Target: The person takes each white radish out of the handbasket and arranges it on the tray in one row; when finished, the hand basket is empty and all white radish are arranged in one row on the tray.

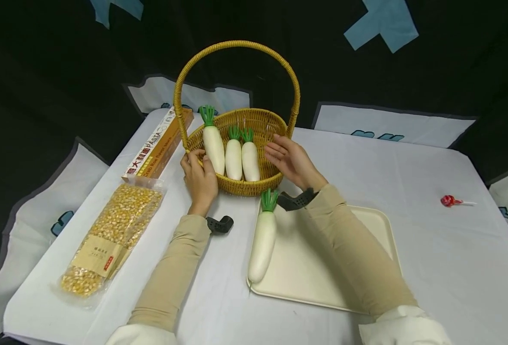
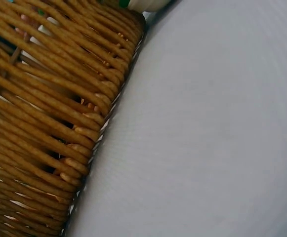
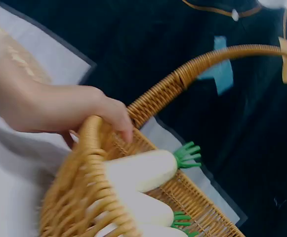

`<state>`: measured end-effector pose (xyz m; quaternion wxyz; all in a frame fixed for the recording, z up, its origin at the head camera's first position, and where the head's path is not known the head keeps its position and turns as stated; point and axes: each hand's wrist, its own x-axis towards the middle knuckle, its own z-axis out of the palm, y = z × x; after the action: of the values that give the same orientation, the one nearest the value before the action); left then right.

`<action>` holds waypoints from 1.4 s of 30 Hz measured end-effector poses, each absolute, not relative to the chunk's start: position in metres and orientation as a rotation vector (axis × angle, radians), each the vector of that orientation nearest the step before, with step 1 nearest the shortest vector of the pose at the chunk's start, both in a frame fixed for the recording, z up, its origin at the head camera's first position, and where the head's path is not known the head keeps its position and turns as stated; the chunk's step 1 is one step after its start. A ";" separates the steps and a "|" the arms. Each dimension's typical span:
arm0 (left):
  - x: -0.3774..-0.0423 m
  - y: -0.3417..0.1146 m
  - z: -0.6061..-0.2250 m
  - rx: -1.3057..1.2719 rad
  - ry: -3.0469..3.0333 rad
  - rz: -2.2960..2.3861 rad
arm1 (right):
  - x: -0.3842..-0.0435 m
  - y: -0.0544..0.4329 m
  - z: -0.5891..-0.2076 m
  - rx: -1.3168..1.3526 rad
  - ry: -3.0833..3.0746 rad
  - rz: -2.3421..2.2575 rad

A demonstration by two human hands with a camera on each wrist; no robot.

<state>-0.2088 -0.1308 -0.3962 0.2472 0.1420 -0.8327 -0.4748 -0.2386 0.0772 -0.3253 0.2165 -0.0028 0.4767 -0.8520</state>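
Note:
A yellow wicker basket [image 1: 247, 189] with a tall arched handle holds three white radishes [image 1: 233, 159] with green tops. My left hand [image 1: 200, 179] grips the basket's left rim near the foot of the handle; in the right wrist view the fingers of that hand [image 3: 79, 106] curl over the rim. The basket weave [image 2: 49, 108] fills the left side of the left wrist view. On the basket's right side, my right hand [image 1: 294, 160] has its fingers extended by the rim, holding nothing. Another white radish [image 1: 263, 244] lies along the left edge of a cream tray [image 1: 322, 258].
Left of the basket lie a pasta box [image 1: 159, 146] and a clear bag of corn kernels [image 1: 116, 235]. A red lollipop [image 1: 449, 201] lies far right on the white-covered table [image 1: 443, 268]. Dark cloth [image 1: 322, 62] hangs behind. My right forearm passes above the tray.

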 end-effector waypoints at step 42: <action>-0.210 -0.132 -0.397 0.387 -2.281 -1.266 | -0.268 0.038 -0.333 -0.241 2.155 -1.270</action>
<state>-0.2099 -0.1320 -0.3965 0.2493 0.1423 -0.8375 -0.4650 -0.2679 0.0385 -0.3332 0.3092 -0.0912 0.8155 -0.4807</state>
